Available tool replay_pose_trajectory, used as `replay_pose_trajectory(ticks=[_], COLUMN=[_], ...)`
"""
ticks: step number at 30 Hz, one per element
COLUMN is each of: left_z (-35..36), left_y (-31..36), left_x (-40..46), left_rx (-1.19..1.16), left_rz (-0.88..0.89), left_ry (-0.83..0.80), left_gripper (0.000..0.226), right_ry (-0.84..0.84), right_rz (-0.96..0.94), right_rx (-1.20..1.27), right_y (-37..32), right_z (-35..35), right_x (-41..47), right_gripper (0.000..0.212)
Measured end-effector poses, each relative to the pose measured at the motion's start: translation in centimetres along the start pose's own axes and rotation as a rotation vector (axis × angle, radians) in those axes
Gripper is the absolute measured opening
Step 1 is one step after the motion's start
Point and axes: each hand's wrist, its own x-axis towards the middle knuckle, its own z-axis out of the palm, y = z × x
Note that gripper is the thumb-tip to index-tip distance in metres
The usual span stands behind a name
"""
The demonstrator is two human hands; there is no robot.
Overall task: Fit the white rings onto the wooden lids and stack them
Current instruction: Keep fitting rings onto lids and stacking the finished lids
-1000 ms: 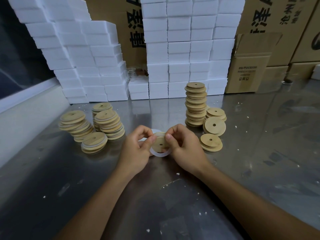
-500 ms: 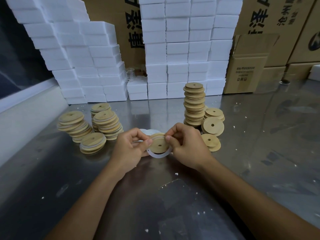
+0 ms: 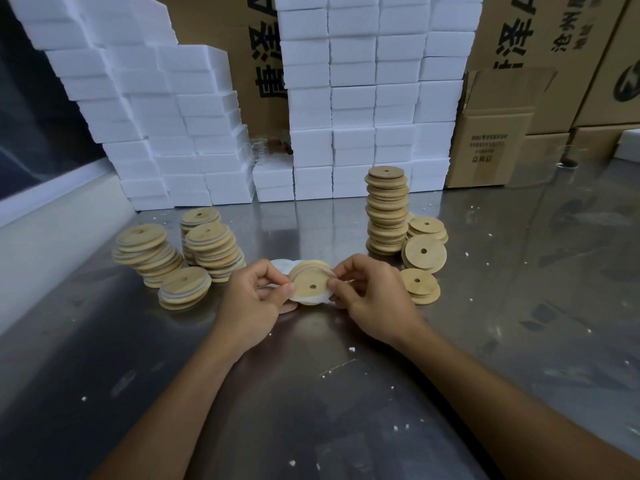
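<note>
Foam blocks (image 3: 363,98) and cardboard cartons (image 3: 498,140) stand well beyond the hands at the far edge of the steel table (image 3: 519,323). Ringed lid stacks (image 3: 207,247) sit beyond the left hand (image 3: 251,303); a tall bare-lid stack (image 3: 386,209) and loose lids (image 3: 420,285) sit beyond the right hand (image 3: 375,296). Both hands pinch one wooden lid (image 3: 310,284) between them, its white ring (image 3: 308,299) showing at the lower rim, spare rings (image 3: 282,266) just behind.

Two hands hold one wooden lid

The left hand (image 3: 252,299) and right hand (image 3: 374,292) pinch a wooden lid (image 3: 311,284) with a white ring (image 3: 310,299).
</note>
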Motion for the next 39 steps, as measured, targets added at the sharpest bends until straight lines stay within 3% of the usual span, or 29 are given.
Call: replay_pose_trajectory(ticks=[8, 16, 26, 39], left_z=[0.1, 0.8, 0.2, -0.2], left_y=[0.6, 1.9, 1.7, 1.4], left_x=[-0.2, -1.0, -0.4, -0.3], left_rx=[0.359, 0.505, 0.216, 0.094], left_rz=[0.215, 0.417, 0.185, 0.126], left_ry=[0.043, 0.024, 0.026, -0.028], left_gripper=[0.031, 0.015, 0.031, 0.036], right_ry=[0.058, 0.004, 0.046, -0.008], right_rz=[-0.074, -0.300, -0.136, -0.073], right_rx=[-0.051, -0.278, -0.080, -0.135], right_y=[-0.5, -1.5, -0.7, -0.6], right_z=[-0.1, 0.2, 0.6, 0.3], right_x=[-0.3, -0.7, -0.4, 0.0], right_gripper=[0.001, 0.007, 0.003, 0.002])
